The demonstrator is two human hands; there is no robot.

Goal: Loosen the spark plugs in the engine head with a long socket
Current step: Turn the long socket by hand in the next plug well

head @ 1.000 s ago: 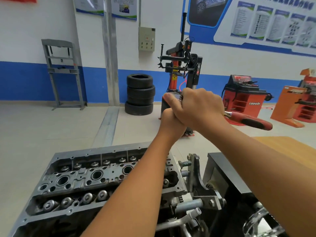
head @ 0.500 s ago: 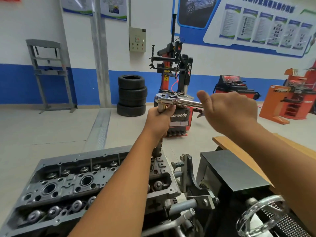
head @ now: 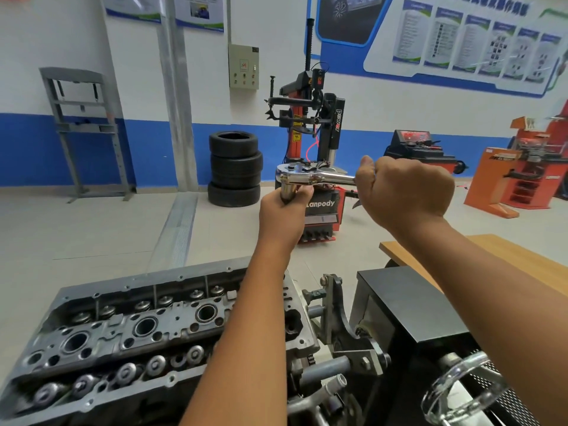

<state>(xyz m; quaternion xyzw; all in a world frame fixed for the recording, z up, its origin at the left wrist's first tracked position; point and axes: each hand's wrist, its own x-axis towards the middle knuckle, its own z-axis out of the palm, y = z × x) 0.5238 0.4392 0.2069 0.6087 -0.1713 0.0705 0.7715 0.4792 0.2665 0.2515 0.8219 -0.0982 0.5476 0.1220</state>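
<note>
Workshop floor and a blue-banded wall fill the background, with a stack of tyres (head: 235,169) and a tyre changer (head: 313,124) standing well beyond the engine head (head: 129,333), which sits low in the foreground on its stand.

Above the right end of the engine head, the left hand (head: 281,215) is wrapped round the upper part of the long socket (head: 289,190), just under the chrome ratchet (head: 310,176). The right hand (head: 405,192), further right of the engine head, is closed in a fist on the ratchet's handle, which runs level from the ratchet head into the fist. The lower socket and the plug well it enters are hidden behind the left forearm, so whether it is fully seated on the spark plug cannot be told.

That hidden seating is the main risk. If the socket sits tilted or only partly on the plug's hex, a hard pull on the handle could slip it off, round the hex or crack the plug. The left hand seems placed to keep the socket upright; should it relax, the tall tool would likely lean under side load. A sudden release could also swing the right hand towards the black box (head: 408,305) beside the engine head.
</note>
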